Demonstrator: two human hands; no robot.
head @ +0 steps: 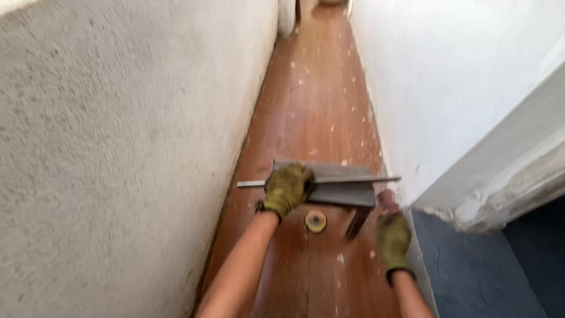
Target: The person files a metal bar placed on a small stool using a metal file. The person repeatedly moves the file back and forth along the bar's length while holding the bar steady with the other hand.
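- Long grey metal strip (353, 179) held level across the narrow corridor, above a small grey bench (344, 191) on the floor.
- Left hand (288, 188), gloved, closed around the strip near its left end.
- Right hand (393, 238), gloved, low beside the bench leg — grip unclear, possibly loosely curled, blurred.
- Tape roll (315, 221) flat on the wooden floor (312, 106), just in front of the bench.
- Rough plaster wall (118, 147) close on the left, white wall (441, 76) close on the right — tight passage.

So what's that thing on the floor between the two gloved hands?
In the head view, a small round roll, likely tape, lies on the wooden floor between the left hand and the right hand, just below the grey metal piece.
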